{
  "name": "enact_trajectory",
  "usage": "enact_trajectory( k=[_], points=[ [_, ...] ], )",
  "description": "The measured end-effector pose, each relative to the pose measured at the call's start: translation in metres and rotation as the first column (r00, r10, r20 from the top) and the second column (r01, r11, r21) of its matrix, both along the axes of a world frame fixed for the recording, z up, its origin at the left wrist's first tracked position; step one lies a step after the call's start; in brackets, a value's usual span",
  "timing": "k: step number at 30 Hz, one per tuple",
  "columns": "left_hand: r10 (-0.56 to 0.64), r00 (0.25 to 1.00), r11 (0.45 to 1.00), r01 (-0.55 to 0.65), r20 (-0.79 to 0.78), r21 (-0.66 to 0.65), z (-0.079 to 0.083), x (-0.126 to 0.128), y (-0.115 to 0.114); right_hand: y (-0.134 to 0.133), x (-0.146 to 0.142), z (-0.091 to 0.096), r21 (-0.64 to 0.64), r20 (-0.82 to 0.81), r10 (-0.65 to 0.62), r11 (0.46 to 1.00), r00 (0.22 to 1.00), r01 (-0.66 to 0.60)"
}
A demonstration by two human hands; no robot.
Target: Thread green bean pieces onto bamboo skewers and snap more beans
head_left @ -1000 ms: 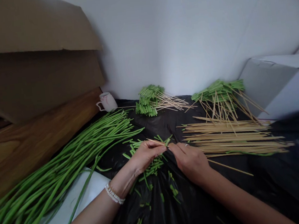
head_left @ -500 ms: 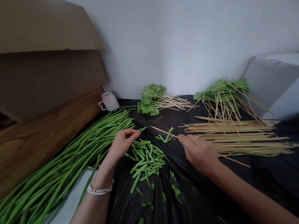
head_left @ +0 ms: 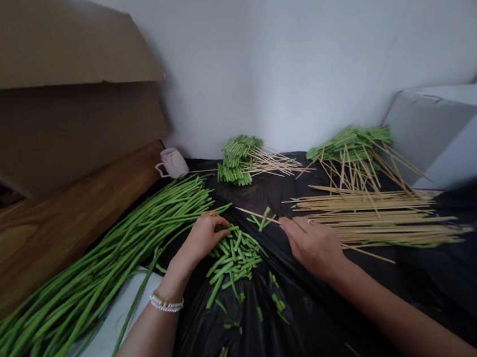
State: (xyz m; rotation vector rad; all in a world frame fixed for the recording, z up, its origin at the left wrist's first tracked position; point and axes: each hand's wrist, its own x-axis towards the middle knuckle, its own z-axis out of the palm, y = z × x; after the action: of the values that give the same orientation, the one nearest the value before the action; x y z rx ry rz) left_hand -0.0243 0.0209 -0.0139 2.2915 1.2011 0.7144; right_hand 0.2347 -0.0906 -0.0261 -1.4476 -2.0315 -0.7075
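Clerk: Largest item first?

Checker: One black, creased plastic sheet (head_left: 314,329), spread under the work. Hazard, as I judged it: a tug on its folds could have scattered whatever lay loose.

Clerk: Next size down?

Checker: One heap of long, thin green stalks (head_left: 102,261), on the left. The left forearm ran close by and might have dragged some among the shorter cuts.

Clerk: Then?

Checker: One band of loose, pale-brown wooden skewers (head_left: 379,223), roughly side by side, beyond the right hand (head_left: 313,244). A careless elbow could have rolled them askew.

Clerk: Hands?

Checker: Two. The right was clamped, thumb and fingers, on a skewer. The left hand (head_left: 205,236) reached to the far-left edge of the cuts, fingers bent; whether they had closed on a piece, I could not tell.

Clerk: The cuts?

Checker: One pile of short, green stalk pieces (head_left: 238,258), lying at mixed angles between the hands. A hasty pinch could have brought up two, or one crooked.

Clerk: Slightest in bulk?

Checker: One slender, pale wooden skewer (head_left: 248,212), in the right hand, above the sheet. Its bare tip was near the left fingers: a prick was likeliest if either hand slipped.

Clerk: Bearing?

Checker: Tip pointed left and slightly away from the wearer. The long axis slanted gently back towards the right wrist, past which a stick in line appeared to be its rear end.
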Motion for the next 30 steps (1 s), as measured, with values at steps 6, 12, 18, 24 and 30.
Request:
enact_trajectory(
  k=[6,12,18,24,30],
  points=[
    [0.001,1.0,0.998,-0.001,-0.001,0.07,0.004,0.005,-0.005,0.0,0.0,0.001,0.017,0.003,-0.004,1.0,1.0,0.004],
    [0.158,0.886,0.974,-0.067,0.435,-0.217,0.008,0.02,-0.013,-0.002,-0.002,0.002,0.03,-0.001,0.027,0.999,1.0,-0.027],
    [0.376,0.601,0.794,0.182,0.705,-0.579,0.005,0.027,-0.016,-0.002,-0.003,0.001,0.004,0.007,0.044,0.999,0.999,-0.044],
    [0.446,0.533,0.721,0.262,0.719,-0.641,0.008,0.027,-0.018,-0.002,-0.003,-0.001,0.007,0.01,0.049,0.999,0.999,-0.049],
    [0.435,0.522,0.725,0.281,0.734,-0.629,0.008,0.027,-0.018,-0.002,-0.003,-0.001,0.003,0.012,0.038,0.999,0.999,-0.038]
  ],
)
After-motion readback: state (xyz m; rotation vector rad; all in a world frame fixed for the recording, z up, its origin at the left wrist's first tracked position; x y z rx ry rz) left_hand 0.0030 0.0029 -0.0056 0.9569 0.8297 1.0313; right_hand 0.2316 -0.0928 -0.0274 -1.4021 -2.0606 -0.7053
